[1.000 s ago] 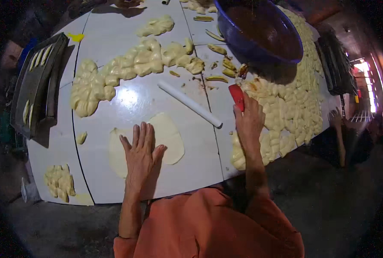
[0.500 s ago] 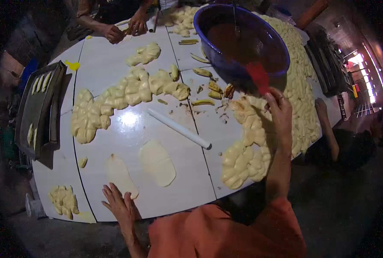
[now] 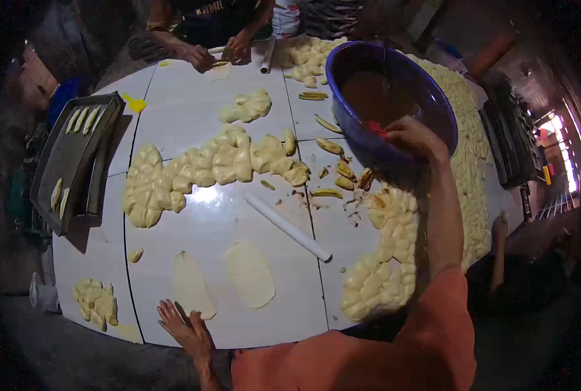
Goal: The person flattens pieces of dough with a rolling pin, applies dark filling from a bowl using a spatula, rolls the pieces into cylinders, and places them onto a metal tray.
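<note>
Left hand [image 3: 185,326] palm down near the table's [image 3: 290,319] front edge, fingers spread, nothing held. The left sheet [image 3: 191,283] of dough lies just ahead of it and to its right — thumb tip at the near end, touching or nearly so (cannot tell which at this angle). Long axis of the sheet runs away from the body, far end leaning a little left. The right sheet [image 3: 250,274] lies beside it, apart, on much the same line. Left hand is the nearer to both.

Right hand [image 3: 413,137] is well apart, ahead and to the right, over the near rim of the tub [image 3: 446,107]. Fingers folded closed on a red tool [image 3: 376,129] — only its red part shows past them, pointing left; whether it touches the brown contents, cannot tell. Pin [image 3: 287,225] lies slantwise between sheets and tub, free of both hands.
</note>
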Demonstrator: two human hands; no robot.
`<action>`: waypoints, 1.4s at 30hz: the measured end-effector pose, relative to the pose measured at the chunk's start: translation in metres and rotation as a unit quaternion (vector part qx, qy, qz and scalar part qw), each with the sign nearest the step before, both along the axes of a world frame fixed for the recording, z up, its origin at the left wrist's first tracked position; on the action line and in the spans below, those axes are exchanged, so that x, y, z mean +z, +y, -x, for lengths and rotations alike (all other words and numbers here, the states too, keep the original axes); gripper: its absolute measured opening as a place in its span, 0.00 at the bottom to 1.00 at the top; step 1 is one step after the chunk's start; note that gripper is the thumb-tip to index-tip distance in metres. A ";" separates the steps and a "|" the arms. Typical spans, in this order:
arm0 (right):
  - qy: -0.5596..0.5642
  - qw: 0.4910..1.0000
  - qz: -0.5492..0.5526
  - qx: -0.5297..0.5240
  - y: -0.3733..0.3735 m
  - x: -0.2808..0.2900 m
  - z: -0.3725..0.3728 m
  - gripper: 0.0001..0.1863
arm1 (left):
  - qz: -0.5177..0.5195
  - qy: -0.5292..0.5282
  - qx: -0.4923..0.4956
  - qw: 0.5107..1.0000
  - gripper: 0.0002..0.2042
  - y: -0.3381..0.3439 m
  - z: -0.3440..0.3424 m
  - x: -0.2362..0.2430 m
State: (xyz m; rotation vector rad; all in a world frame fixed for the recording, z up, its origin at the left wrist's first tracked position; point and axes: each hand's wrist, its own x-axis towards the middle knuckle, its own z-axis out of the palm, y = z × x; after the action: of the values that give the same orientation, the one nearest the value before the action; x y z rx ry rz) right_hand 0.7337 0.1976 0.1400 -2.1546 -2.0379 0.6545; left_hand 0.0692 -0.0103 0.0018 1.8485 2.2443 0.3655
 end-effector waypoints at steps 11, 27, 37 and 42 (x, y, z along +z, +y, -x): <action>0.284 0.927 0.080 -0.232 -0.031 0.012 -0.021 0.21 | -0.030 -0.024 -0.002 0.999 0.30 0.001 -0.001 -0.003; 0.297 0.944 0.131 -0.055 -0.104 0.023 0.165 0.18 | -0.067 -0.047 -0.024 0.996 0.30 0.005 0.006 -0.009; -0.043 0.985 -0.040 0.160 -0.157 -0.026 0.330 0.11 | -0.084 -0.069 -0.064 0.992 0.30 0.001 0.007 -0.015; -0.102 0.982 -0.102 0.125 -0.175 -0.018 0.354 0.09 | -0.084 -0.093 -0.076 0.989 0.30 -0.001 0.012 -0.014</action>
State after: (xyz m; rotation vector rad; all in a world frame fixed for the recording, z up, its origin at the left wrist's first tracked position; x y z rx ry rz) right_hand 0.3801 0.0225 0.1219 -1.9407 -2.3872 0.2386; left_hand 0.0570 -0.0111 -0.0124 1.9599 1.9893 0.6874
